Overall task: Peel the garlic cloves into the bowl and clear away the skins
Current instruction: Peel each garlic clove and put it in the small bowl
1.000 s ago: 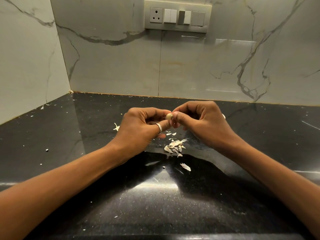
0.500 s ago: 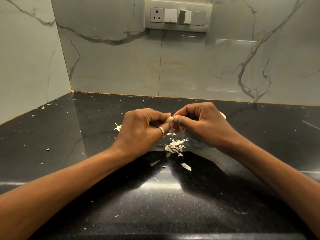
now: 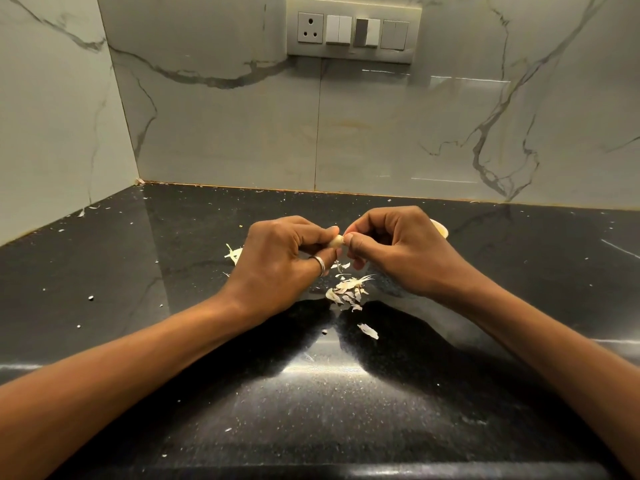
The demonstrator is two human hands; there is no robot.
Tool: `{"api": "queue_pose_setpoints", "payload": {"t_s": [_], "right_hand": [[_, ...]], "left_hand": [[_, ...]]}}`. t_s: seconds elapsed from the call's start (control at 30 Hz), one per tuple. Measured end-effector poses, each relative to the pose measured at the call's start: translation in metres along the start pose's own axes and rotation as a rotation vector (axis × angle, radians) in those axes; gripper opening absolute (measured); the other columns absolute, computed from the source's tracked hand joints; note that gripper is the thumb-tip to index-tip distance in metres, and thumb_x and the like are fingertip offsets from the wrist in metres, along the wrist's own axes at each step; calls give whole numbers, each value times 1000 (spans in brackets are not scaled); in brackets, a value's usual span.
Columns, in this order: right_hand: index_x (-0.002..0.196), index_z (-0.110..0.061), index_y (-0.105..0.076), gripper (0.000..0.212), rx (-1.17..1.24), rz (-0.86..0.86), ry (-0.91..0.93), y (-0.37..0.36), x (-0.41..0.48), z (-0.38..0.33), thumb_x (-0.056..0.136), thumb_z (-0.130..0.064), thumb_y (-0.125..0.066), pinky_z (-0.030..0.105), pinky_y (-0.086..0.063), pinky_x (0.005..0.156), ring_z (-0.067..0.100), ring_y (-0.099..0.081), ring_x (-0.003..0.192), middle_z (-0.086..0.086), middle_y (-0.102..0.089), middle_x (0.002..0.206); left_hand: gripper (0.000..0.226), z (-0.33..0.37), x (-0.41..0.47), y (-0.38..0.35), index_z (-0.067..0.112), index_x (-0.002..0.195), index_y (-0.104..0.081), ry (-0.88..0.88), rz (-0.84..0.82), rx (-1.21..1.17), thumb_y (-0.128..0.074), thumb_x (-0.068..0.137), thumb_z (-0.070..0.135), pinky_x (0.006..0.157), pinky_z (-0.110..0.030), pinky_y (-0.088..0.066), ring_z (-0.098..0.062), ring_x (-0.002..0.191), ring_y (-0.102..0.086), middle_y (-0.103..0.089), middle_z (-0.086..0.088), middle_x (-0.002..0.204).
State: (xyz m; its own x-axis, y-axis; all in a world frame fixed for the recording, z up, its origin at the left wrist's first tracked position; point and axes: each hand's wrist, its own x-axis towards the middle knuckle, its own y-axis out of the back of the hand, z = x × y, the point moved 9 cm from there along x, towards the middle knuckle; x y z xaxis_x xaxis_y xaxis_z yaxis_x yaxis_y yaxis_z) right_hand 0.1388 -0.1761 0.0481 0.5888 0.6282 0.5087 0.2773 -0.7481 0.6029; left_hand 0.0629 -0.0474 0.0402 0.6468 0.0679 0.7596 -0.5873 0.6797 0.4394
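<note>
Garlic clove [image 3: 336, 241] pinched between left hand [image 3: 281, 264] and right hand [image 3: 398, 251] fingertips.

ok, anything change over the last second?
Barely. The left hand and right hand sank slightly toward the counter, carrying the garlic clove down with them. Both keep their pinching grip on it; nothing was let go. The skin pile and the loose skin nearer the person lie where they were.

light: dim, warm | glare: streak on worktop [image 3: 322, 370] near front edge | shadows: soft, under forearms | edges: wide-angle bowing | focus: sharp
</note>
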Motion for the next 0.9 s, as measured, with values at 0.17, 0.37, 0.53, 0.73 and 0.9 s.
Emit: {"api": "queue_pose_setpoints", "payload": {"t_s": [0.17,0.37,0.53,0.73,0.9], "right_hand": [[80,-16,-73,13,-28,21,-5,-2,-2,2,93,-18,-69,24,-49,59,8,-66,58,0,-72,65],[81,-12,-73,12,-7,38,-3,0,-1,-3,92,-15,-70,10,-39,54,0,-60,50,-4,-70,63],[81,-12,-73,12,-48,63,-3,2,1,-2,92,-13,-69,11,-42,56,1,-64,53,-5,-71,63],[83,-12,-71,12,-46,104,16,9,1,-2,94,-12,-68,11,-45,59,1,-66,55,-5,-70,63],[82,-13,-71,11,-37,134,15,13,1,0,93,-11,-68,14,-45,59,1,-65,55,-3,-70,63]], "left_hand": [[16,9,-1,0,12,101,-81,-74,-10,45,-76,87,19,73,-26,-58,-1,77,-69,-74,3,87],[24,9,0,-1,15,109,-78,-60,-5,37,-72,86,19,75,-29,-58,-6,80,-70,-74,4,90],[20,-4,0,-6,19,106,-77,92,-34,-127,-73,89,9,76,-39,-61,-11,76,-73,-76,5,86],[22,-17,-1,-14,12,112,-71,332,-91,-469,-68,92,3,74,-29,-62,-21,91,-75,-74,-16,98],[24,-20,-3,-16,7,119,-66,448,-89,-579,-62,96,3,56,-14,-53,-10,82,-73,-73,-16,107]]}}
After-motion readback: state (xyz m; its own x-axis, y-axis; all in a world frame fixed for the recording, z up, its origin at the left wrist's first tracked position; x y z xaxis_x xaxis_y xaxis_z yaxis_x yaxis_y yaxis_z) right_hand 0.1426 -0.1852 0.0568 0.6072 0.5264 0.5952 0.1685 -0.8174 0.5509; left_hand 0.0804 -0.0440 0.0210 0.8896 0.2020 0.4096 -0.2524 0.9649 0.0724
